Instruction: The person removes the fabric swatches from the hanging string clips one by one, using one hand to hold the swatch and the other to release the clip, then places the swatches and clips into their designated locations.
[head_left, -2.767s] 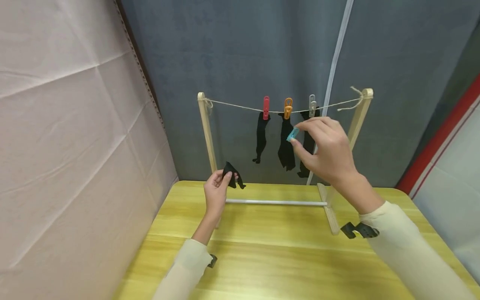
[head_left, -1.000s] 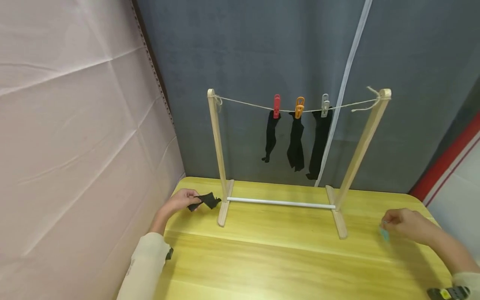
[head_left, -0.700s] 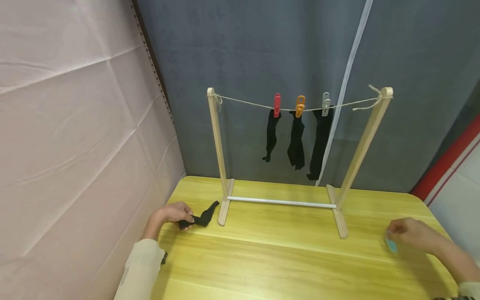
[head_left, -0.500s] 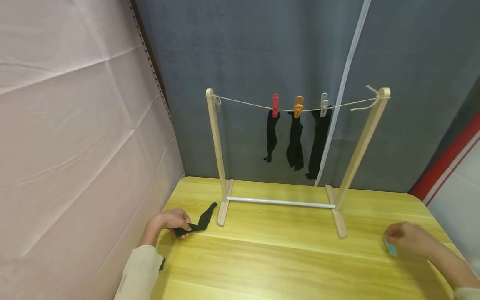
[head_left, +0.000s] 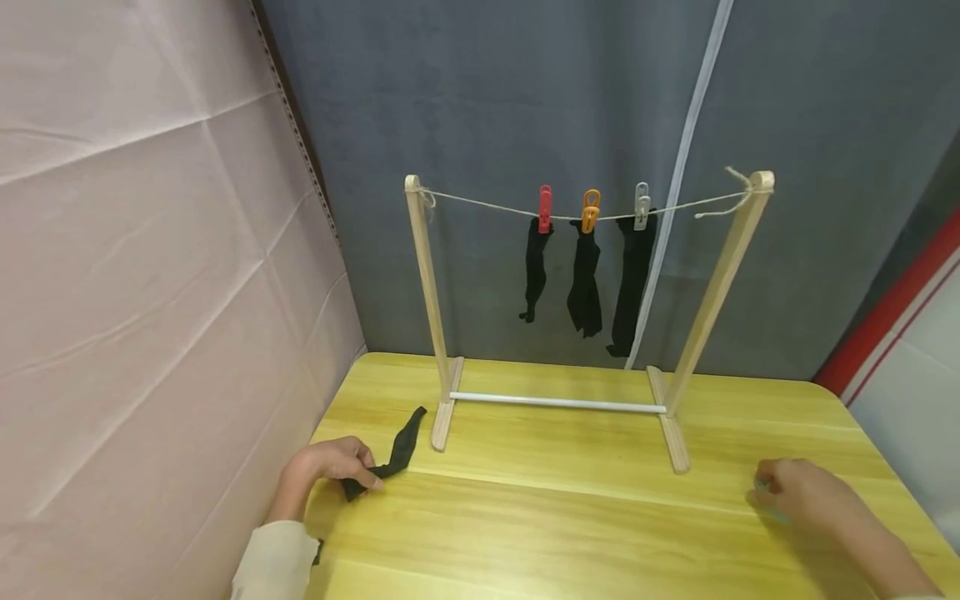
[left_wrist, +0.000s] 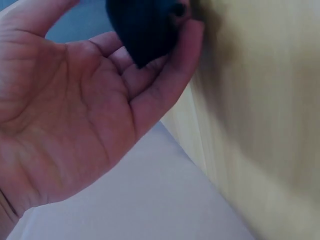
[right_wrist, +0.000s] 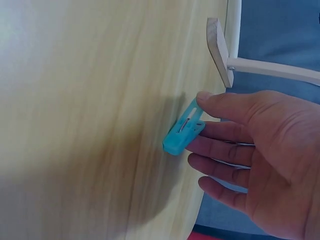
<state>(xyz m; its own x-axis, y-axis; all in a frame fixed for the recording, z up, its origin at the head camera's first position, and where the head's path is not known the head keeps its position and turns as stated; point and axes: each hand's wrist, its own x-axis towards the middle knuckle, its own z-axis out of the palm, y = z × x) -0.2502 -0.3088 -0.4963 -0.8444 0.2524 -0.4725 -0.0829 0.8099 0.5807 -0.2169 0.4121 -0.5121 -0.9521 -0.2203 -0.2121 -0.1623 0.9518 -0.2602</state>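
Fingers [left_wrist: 160, 95] of the left hand [head_left: 333, 462] pinch one long black cloth strip [head_left: 405, 442] at the left of the yellow wood-grain surface [head_left: 562, 533]; its loose length trails far and to the right. At the right of the surface, the thumb and fingers of the right hand [head_left: 813, 500] pinch one turquoise plastic clothespin [right_wrist: 182, 132]; whether it touches the surface cannot be told.

Farther off, between the two hands, stand two pale wooden posts, one left [head_left: 427, 283] and one right [head_left: 720, 292], on two flat wooden feet. One round white rod [head_left: 558, 402] joins them low down, and one thin beige string [head_left: 480, 202] runs between their tops, sagging slightly.

Three plastic clothespins sit on the string: from left to right one red [head_left: 544, 208], one orange [head_left: 591, 212] and one light grey [head_left: 641, 207]. From each hangs one black cloth piece, narrow on the left [head_left: 536, 271], wider in the middle [head_left: 585, 283], longest on the right [head_left: 632, 283]. With those held, that makes four clothespins and four black cloths.

One dark grey curtain [head_left: 487, 100] hangs behind; one pale pink sheet [head_left: 135, 250] covers the left side.
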